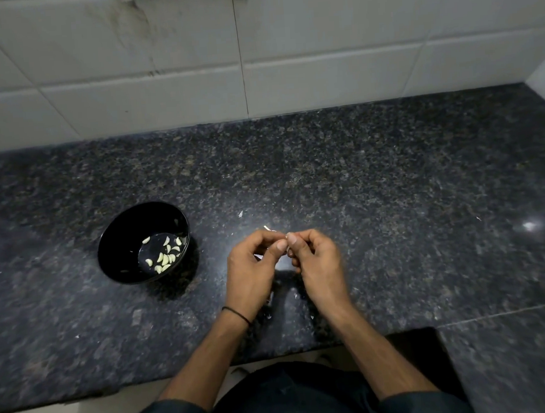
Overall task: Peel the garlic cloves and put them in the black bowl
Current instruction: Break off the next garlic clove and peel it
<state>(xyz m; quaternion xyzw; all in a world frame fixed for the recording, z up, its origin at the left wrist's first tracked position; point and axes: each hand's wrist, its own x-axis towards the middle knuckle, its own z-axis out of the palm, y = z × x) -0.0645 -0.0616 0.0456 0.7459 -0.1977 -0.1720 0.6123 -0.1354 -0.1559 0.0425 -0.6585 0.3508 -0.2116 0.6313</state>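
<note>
Garlic clove (288, 236) pinched between left hand (253, 267), right hand (317, 261); black bowl (123, 236), peel scraps (240, 213) nearby.

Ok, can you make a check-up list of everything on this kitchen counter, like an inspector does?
Surface: dark speckled stone counter, glossy.
Job's things: black bowl left of the hands, with peeled cloves inside; a garlic clove at the fingertips, mostly hidden.
Clutter: pale skin scraps scattered on the counter around the hands.
Hands: left hand and right hand together above the counter, both pinching the clove.
Cables: nothing seen.
Surroundings: white tiled wall behind; thin black band on the left wrist.
</note>
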